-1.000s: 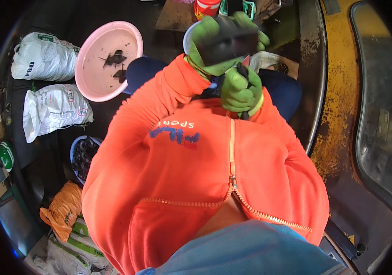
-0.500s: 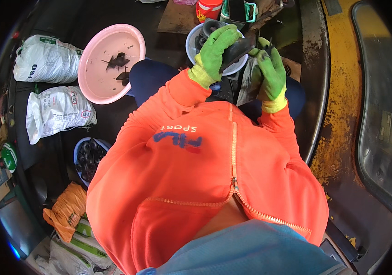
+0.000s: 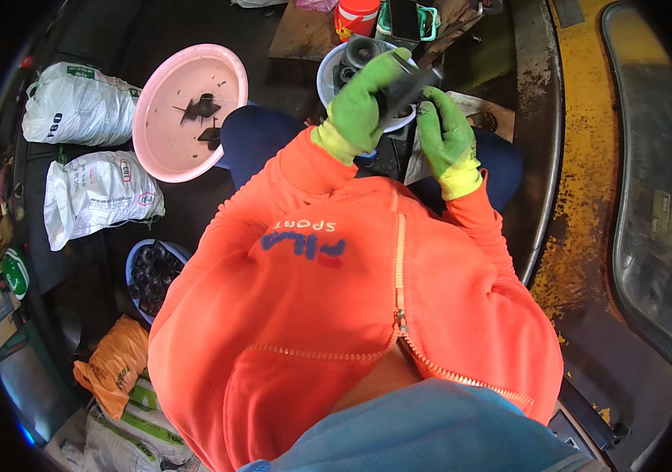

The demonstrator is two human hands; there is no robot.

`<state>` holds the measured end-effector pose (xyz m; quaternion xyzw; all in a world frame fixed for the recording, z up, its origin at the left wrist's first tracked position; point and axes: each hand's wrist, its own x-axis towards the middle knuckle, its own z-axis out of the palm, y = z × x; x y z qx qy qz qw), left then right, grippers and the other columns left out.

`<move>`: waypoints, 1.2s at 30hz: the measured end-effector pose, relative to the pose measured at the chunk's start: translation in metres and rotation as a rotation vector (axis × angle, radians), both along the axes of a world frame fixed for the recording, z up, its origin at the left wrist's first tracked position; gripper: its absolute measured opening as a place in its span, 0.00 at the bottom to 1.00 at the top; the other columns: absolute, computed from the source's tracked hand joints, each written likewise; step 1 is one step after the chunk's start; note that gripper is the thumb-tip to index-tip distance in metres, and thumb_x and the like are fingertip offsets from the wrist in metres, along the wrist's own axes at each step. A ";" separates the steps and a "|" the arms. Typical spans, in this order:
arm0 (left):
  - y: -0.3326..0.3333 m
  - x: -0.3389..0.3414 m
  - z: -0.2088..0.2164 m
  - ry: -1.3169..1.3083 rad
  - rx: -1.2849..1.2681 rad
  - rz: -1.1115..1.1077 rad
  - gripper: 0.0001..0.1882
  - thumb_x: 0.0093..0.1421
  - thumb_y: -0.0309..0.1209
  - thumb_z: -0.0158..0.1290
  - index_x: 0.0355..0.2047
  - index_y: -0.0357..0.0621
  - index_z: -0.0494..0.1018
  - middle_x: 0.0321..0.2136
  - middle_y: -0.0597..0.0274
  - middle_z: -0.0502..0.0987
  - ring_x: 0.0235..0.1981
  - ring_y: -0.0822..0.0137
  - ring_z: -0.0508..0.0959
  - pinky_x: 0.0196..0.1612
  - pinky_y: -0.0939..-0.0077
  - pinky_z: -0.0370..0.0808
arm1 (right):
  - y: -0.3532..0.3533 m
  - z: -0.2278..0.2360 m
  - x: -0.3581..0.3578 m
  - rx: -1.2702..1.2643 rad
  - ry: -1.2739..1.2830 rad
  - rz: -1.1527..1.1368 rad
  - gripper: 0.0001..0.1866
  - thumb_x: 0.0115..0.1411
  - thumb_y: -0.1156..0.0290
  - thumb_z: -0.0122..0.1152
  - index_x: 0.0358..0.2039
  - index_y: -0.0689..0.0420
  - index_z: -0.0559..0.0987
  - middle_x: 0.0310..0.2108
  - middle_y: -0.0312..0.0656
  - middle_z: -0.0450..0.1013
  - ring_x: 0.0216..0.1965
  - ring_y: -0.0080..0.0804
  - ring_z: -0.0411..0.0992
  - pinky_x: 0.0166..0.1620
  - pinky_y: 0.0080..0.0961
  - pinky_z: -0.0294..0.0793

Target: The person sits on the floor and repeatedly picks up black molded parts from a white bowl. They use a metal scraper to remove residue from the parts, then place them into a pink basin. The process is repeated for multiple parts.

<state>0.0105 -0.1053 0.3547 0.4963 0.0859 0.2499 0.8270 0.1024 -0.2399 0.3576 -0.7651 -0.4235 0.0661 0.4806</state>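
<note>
My left hand (image 3: 355, 106), in a green and yellow knit glove, grips a black moulded part (image 3: 405, 88) that looks like rubber or plastic. The part is tilted above a pale blue basin (image 3: 325, 79), which holds more round black parts (image 3: 362, 51). My right hand (image 3: 446, 138), gloved alike, is at the part's right side with thumb and fingers drawn together. Anything in those fingers is too small or hidden to make out. Part of the basin is hidden behind my left hand and the black part.
A pink basin (image 3: 164, 79) with black scraps stands left. White sacks (image 3: 80, 102) lie beyond it, with a blue basin of black parts (image 3: 155, 275) lower down. A red container (image 3: 357, 17) and green basket (image 3: 430, 23) stand at the far side. A rusty yellow machine (image 3: 587, 157) borders the right.
My right hand has moved left and slightly down, closer to the black part. My left hand has turned the part and drawn it slightly nearer, uncovering more of the round parts in the basin.
</note>
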 end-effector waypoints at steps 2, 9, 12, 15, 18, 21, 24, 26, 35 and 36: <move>-0.005 -0.003 0.009 0.073 -0.045 -0.070 0.24 0.55 0.29 0.60 0.53 0.41 0.70 0.45 0.61 0.75 0.49 0.66 0.74 0.52 0.70 0.71 | 0.004 0.000 0.002 0.187 -0.003 0.115 0.19 0.61 0.68 0.60 0.51 0.60 0.76 0.44 0.47 0.76 0.45 0.40 0.76 0.48 0.29 0.74; 0.004 -0.013 0.032 -0.026 1.059 0.201 0.35 0.34 0.38 0.74 0.46 0.46 0.76 0.45 0.57 0.74 0.48 0.58 0.74 0.50 0.63 0.73 | 0.003 0.004 -0.006 0.320 0.227 0.302 0.29 0.49 0.66 0.71 0.52 0.58 0.73 0.47 0.42 0.75 0.47 0.35 0.75 0.49 0.30 0.75; -0.001 -0.010 0.032 -0.093 0.899 0.264 0.30 0.39 0.34 0.72 0.44 0.43 0.76 0.45 0.56 0.74 0.47 0.59 0.74 0.50 0.64 0.72 | 0.005 -0.003 -0.011 0.223 0.017 0.315 0.28 0.57 0.66 0.65 0.56 0.60 0.69 0.50 0.42 0.73 0.50 0.34 0.73 0.53 0.30 0.73; -0.010 -0.007 0.033 -0.115 0.692 0.266 0.26 0.45 0.28 0.69 0.46 0.42 0.75 0.48 0.57 0.74 0.48 0.63 0.75 0.49 0.69 0.73 | 0.010 -0.017 -0.015 0.548 0.465 0.330 0.25 0.63 0.67 0.60 0.58 0.60 0.67 0.53 0.42 0.70 0.52 0.34 0.70 0.55 0.30 0.71; -0.018 -0.008 0.037 -0.065 0.514 0.180 0.27 0.48 0.27 0.67 0.49 0.39 0.73 0.49 0.58 0.74 0.48 0.67 0.76 0.50 0.73 0.74 | 0.013 -0.027 -0.016 0.669 0.504 0.305 0.24 0.64 0.65 0.57 0.58 0.60 0.67 0.53 0.41 0.70 0.52 0.33 0.70 0.55 0.30 0.71; -0.021 -0.010 0.044 -0.016 0.500 0.162 0.28 0.49 0.28 0.67 0.51 0.38 0.73 0.47 0.58 0.75 0.48 0.68 0.75 0.50 0.73 0.73 | 0.014 -0.025 -0.015 0.494 0.301 0.173 0.23 0.66 0.63 0.55 0.58 0.60 0.68 0.52 0.41 0.70 0.51 0.33 0.71 0.54 0.29 0.71; -0.023 -0.011 0.049 -0.032 0.502 0.159 0.28 0.50 0.29 0.67 0.51 0.38 0.72 0.47 0.59 0.75 0.48 0.68 0.75 0.50 0.74 0.73 | 0.012 -0.012 -0.014 0.396 0.133 0.181 0.21 0.66 0.63 0.55 0.56 0.61 0.69 0.51 0.40 0.71 0.50 0.32 0.71 0.53 0.29 0.71; -0.024 -0.010 0.050 -0.025 0.429 0.156 0.29 0.49 0.29 0.68 0.52 0.38 0.72 0.47 0.59 0.75 0.48 0.68 0.75 0.50 0.73 0.73 | 0.013 -0.003 -0.017 0.429 0.158 0.170 0.21 0.66 0.62 0.55 0.54 0.61 0.70 0.49 0.41 0.72 0.49 0.32 0.72 0.50 0.27 0.72; -0.026 -0.006 0.041 -0.009 0.533 0.289 0.30 0.42 0.34 0.74 0.44 0.40 0.75 0.43 0.58 0.78 0.43 0.65 0.79 0.48 0.71 0.75 | 0.018 0.025 -0.012 0.302 0.020 0.246 0.21 0.61 0.63 0.59 0.51 0.62 0.72 0.44 0.42 0.75 0.44 0.30 0.74 0.46 0.26 0.75; -0.024 -0.006 0.041 0.004 0.547 0.297 0.30 0.40 0.37 0.75 0.43 0.40 0.76 0.41 0.57 0.79 0.42 0.63 0.80 0.48 0.70 0.76 | 0.017 0.027 -0.010 0.250 -0.020 0.252 0.21 0.61 0.63 0.60 0.51 0.61 0.72 0.44 0.41 0.75 0.44 0.30 0.74 0.46 0.26 0.75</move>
